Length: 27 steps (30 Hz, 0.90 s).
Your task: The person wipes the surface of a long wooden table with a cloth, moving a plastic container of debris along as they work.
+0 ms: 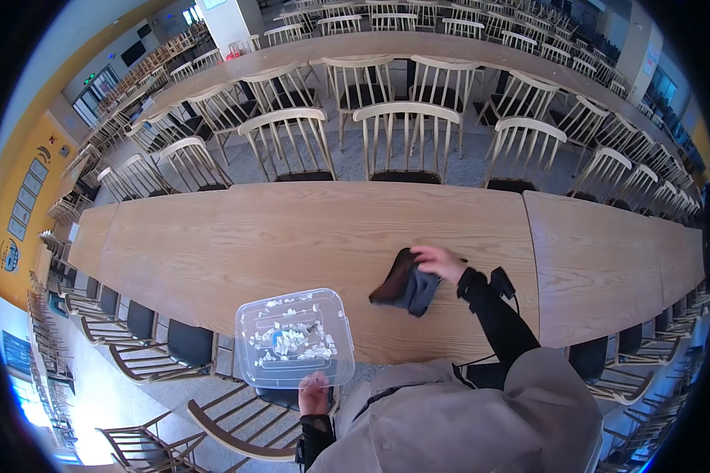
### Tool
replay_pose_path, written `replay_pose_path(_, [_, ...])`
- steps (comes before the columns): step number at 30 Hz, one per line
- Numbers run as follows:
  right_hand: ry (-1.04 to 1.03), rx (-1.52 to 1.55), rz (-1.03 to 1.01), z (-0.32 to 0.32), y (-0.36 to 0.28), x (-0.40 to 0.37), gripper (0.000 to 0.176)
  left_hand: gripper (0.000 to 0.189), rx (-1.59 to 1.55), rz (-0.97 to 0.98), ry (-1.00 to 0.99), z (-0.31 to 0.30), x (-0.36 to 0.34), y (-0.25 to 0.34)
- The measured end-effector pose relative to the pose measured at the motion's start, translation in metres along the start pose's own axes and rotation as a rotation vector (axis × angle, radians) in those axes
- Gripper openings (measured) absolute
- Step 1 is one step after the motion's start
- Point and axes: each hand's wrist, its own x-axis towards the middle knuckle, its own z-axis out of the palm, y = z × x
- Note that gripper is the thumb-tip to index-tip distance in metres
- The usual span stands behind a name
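- Left hand (314, 392) holds the clear plastic tub (270, 373) at seven o'clock, apparently supporting its overhang beyond the table (315, 236).
- Right hand (442, 262) is half-curled over the dark cloth (406, 288) at four o'clock; cannot tell if gripping.

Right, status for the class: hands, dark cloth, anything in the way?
Left hand at near edge of clear tub. Right hand at dark cloth on table. White pieces in tub, left of cloth, not blocking.
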Motion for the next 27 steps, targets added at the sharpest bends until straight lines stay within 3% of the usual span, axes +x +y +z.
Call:
replay_pose_path(1, [0.077,0.069,-0.080,-0.016,0.009,0.006,0.051,0.013,0.019,-0.002,-0.020,0.000,0.001,-0.003])
replay_pose_path(2, [0.185,-0.098,-0.125,-0.028,0.015,0.008,0.054,0.013,0.020,-0.001,-0.019,-0.001,0.001,-0.006])
replay_pose_path(4, [0.519,-0.899,-0.268,-0.052,0.064,0.014,0.046,0.012,0.008,0.004,-0.054,-0.002,0.001,-0.007])
replay_pose_path(5, [0.517,-0.895,-0.272,-0.051,0.078,0.014,0.046,0.012,0.010,0.009,-0.054,-0.001,0.002,-0.007])
replay_pose_path(7, [0.584,-0.636,-0.031,-0.039,0.098,0.004,0.033,0.012,0.037,0.016,0.001,-0.001,-0.002,-0.009])
replay_pose_path(9, [0.558,-0.638,0.079,-0.011,0.106,-0.017,0.027,0.012,0.023,0.019,-0.014,0.001,-0.004,-0.011])
replay_pose_path(11, [0.496,-0.523,0.157,0.018,0.124,-0.028,0.032,0.012,0.013,0.022,-0.035,0.007,-0.004,-0.013])
replay_pose_path(12, [0.494,-0.520,0.159,0.030,0.129,-0.030,0.032,0.012,0.005,0.017,0.013,0.012,-0.005,-0.013])
replay_pose_path(14, [0.686,-0.774,-0.048,0.052,0.140,-0.031,0.037,0.012,0.008,0.005,0.061,0.016,-0.007,-0.011])
replay_pose_path(15, [0.693,-0.769,-0.042,0.061,0.127,-0.032,0.037,0.012,0.012,-0.002,0.071,0.017,-0.006,-0.010])
replay_pose_path(17, [0.703,-1.049,-0.009,0.074,0.087,-0.041,0.037,0.012,0.024,-0.018,0.076,0.020,-0.007,-0.009])
replay_pose_path(18, [0.711,-1.046,-0.006,0.073,0.096,-0.040,0.037,0.012,0.029,-0.018,0.043,0.021,-0.007,-0.008])
replay_pose_path(21, [0.759,-0.949,-0.141,0.065,0.120,-0.028,0.029,0.012,0.055,-0.021,0.031,0.022,-0.006,-0.005])
replay_pose_path(23, [0.816,-0.680,-0.238,0.053,0.125,-0.028,0.022,0.012,0.067,-0.027,0.060,0.020,-0.007,-0.006])
replay_pose_path(24, [0.815,-0.686,-0.240,0.047,0.117,-0.033,0.022,0.011,0.075,-0.032,0.044,0.019,-0.007,-0.007])
replay_pose_path(26, [0.758,-0.384,-0.152,0.038,0.084,-0.056,0.019,0.011,0.075,-0.037,0.028,0.016,-0.007,-0.010])
replay_pose_path(27, [0.730,-0.467,-0.198,0.029,0.080,-0.065,0.017,0.011,0.074,-0.036,0.022,0.013,-0.006,-0.010])
